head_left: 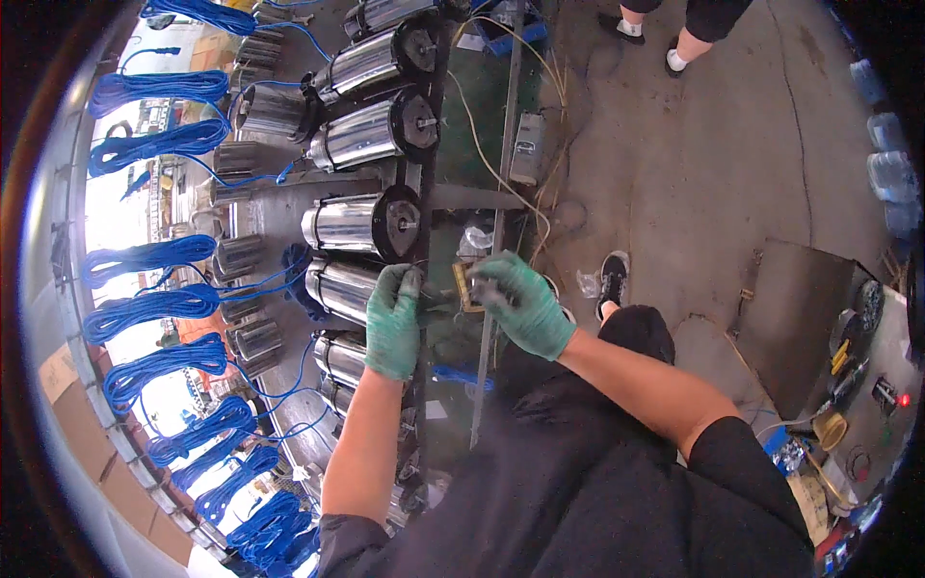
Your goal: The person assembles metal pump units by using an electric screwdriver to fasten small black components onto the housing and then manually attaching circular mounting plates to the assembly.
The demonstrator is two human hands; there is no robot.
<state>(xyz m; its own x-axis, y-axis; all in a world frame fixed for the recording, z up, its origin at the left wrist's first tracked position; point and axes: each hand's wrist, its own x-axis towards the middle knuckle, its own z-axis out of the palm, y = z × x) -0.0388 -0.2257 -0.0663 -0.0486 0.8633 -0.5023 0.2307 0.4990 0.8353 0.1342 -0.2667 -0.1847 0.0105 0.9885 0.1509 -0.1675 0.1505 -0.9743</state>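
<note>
My left hand (393, 323), in a green and grey knit glove, is at the end of a shiny cylindrical motor (344, 289). Its fingers are curled closed and hide that motor's end; what they grip does not show. To the right, my right hand (525, 306), gloved alike, has its fingers bent together over a small yellow-edged rectangular thing (466, 289). Blur at the fingertips hides what they hold. Another motor (361, 224) lies just beyond my left hand, its black end cap and shaft facing right. A nearer motor (339, 358) lies partly behind my left wrist.
More motors (371, 132) lie in a row along the bench, joined to coiled blue cables (159, 313) hanging at the left. A grey box (527, 147) and loose pale wires are beyond my hands. Another person's legs (690, 43) stand far off. A dark cabinet (800, 323) stands at right.
</note>
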